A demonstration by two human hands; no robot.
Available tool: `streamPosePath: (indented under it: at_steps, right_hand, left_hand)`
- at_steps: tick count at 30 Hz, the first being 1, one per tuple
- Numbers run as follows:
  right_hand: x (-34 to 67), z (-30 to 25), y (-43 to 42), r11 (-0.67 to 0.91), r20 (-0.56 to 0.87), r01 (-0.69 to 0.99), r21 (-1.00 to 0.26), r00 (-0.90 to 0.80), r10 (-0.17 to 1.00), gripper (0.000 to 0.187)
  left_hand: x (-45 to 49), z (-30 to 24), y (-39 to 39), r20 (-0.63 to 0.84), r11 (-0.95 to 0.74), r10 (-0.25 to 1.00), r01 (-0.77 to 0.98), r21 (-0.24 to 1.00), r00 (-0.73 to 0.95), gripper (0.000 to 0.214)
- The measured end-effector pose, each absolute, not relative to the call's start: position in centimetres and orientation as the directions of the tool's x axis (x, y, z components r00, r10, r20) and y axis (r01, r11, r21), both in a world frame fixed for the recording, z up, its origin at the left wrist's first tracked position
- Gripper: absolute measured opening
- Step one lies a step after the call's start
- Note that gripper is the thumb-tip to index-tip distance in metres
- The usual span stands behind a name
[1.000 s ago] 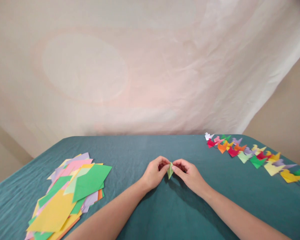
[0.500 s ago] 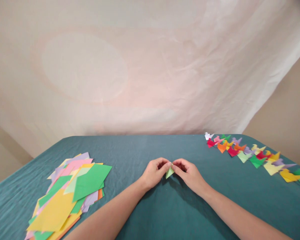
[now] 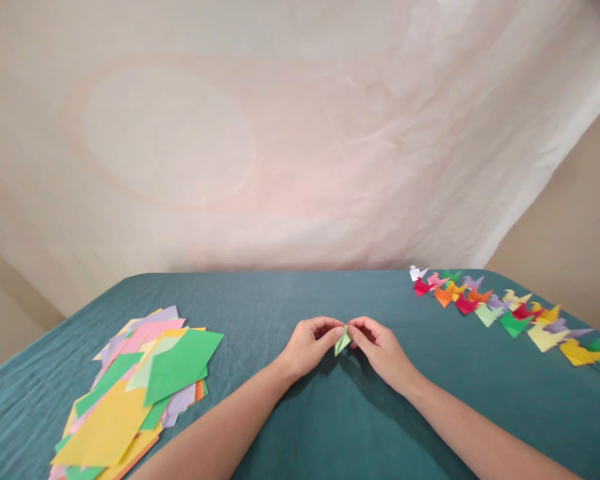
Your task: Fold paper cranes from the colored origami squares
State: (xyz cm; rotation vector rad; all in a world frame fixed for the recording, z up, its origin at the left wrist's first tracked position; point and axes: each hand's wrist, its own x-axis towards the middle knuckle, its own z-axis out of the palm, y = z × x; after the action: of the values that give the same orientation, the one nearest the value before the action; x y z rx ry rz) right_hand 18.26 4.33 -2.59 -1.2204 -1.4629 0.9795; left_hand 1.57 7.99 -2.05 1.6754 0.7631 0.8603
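Between my two hands is a small piece of folded light green paper [image 3: 343, 342], its pointed end turned down toward me. My left hand [image 3: 310, 345] pinches its left side with thumb and fingers. On the other side my right hand [image 3: 379, 347] grips it the same way, thumb against the paper. The fingers cover the paper's upper part, so its full shape is hidden. Both hands are held just over the green tablecloth [image 3: 320, 427], and their shadow falls below.
A loose heap of coloured paper sheets [image 3: 110, 420] lies at the left. Several folded paper birds [image 3: 515, 323] in many colours stand in slanting rows along the right edge. Behind the table hangs a pale cloth [image 3: 290, 133].
The folded paper has shifted slightly to the right and turned a little, showing a crease down its middle. Both hands keep their pinch, almost in place.
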Motion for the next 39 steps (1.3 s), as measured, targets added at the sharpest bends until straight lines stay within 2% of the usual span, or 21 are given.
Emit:
streamPosePath:
  at_steps: [12, 18, 26, 39]
  right_hand:
    - [18.27, -3.12, 4.38, 0.186, 0.181, 0.297, -0.937, -0.043, 0.982, 0.021]
    - [18.07, -2.9, 4.35, 0.197, 0.186, 0.285, -0.938, -0.066, 0.98, 0.027]
    - [18.01, -2.79, 4.27, 0.224, 0.208, 0.287, -0.931, -0.087, 0.974, 0.023]
    - [17.77, -2.62, 3.97, 0.242, 0.225, 0.333, -0.911, -0.09, 0.97, 0.031]
  left_hand:
    - [1.6, -2.82, 8.58, 0.188, -0.238, 0.933, 0.134, 0.962, 0.309, 0.028]
    - [1.64, -3.05, 8.63, 0.222, -0.271, 0.916, 0.105, 0.957, 0.335, 0.028]
    - [1.56, -2.76, 8.49, 0.273, -0.328, 0.897, 0.11, 0.938, 0.347, 0.026]
    - [1.57, -2.71, 8.51, 0.243, -0.285, 0.909, 0.079, 0.955, 0.339, 0.028]
